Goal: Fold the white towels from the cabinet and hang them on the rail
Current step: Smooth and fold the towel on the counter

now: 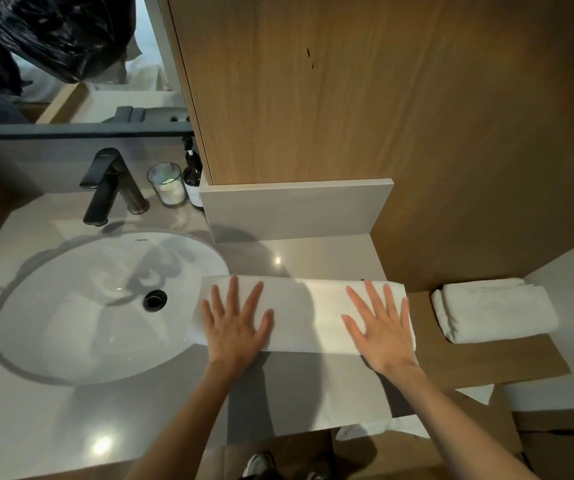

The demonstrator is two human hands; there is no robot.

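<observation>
The left grip (235,327) and right grip (381,332) lay flat and released, fingers spread, pressing either end of a folded white towel (313,313) on the table (71,427) just beside the sink (81,306). A second folded towel (493,310) sat apart to its right.

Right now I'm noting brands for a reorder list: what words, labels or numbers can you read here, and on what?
Sink: a small dark mark on the back wall below the faucet, too small to read.
Dark pump bottle: a pale label with print, too blurred to read.
Nothing else shows lettering, so no text here is legible.
</observation>
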